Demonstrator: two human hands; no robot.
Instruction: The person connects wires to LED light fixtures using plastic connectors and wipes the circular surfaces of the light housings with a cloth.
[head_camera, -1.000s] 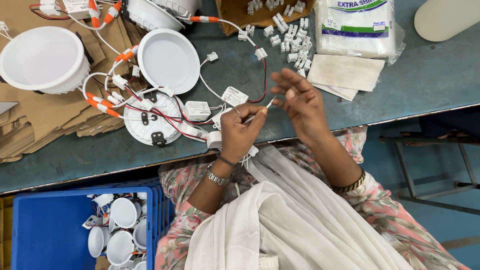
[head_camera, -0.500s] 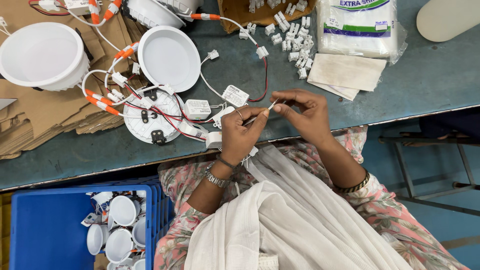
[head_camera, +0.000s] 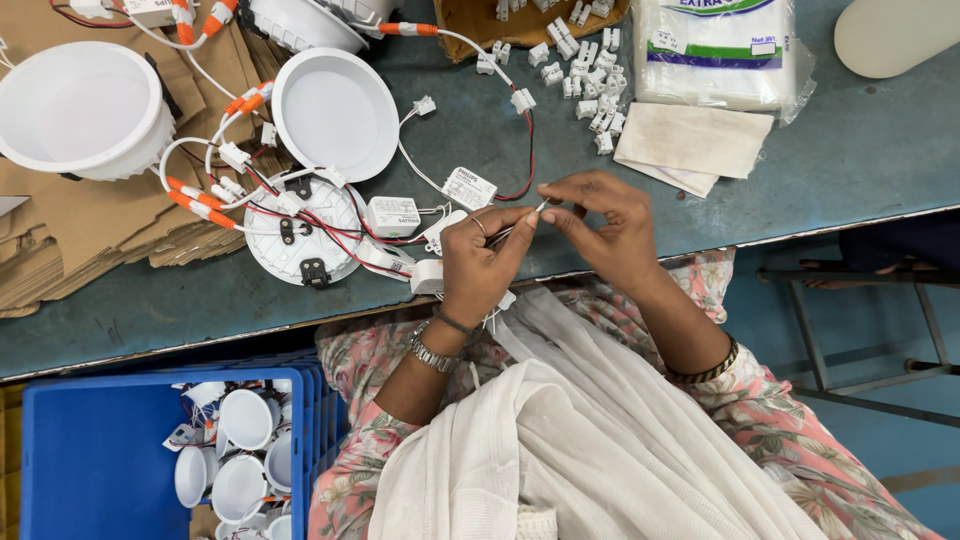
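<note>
Both my hands sit just below the white driver box (head_camera: 468, 187), at the near edge of the table (head_camera: 820, 170). Left hand (head_camera: 478, 262) has its fingers curled in, thumb and forefinger pinched on a thin wire (head_camera: 522, 222); right hand (head_camera: 600, 225) is pinched shut on the wire's tip, other fingers loosely fanned. I can't tell if a connector sits in the pinch, too small. Risks, my read: the wire is fine and stiff-looking, so a slipped pinch could let the end spring out; the red-black lead (head_camera: 527, 150) looping right of the driver box could snag and drag the box off the edge; the tangle of white and orange-sleeved leads left of the box could catch a sleeve or wristwatch (head_camera: 432, 350). Materials: driver box is a small glossy plastic rectangle; round lamp back (head_camera: 296, 232) to its left is flat matte white with metal clips; a smooth white lamp (head_camera: 336, 112) sits up-left of it; small blocky white connectors (head_camera: 580, 85) lie up-right; folded paper (head_camera: 692, 140) right of the box, soft and creased; corrugated cardboard (head_camera: 70, 230) far left; blue crate (head_camera: 90, 460) below-left, holding shiny lamp cups.
</note>
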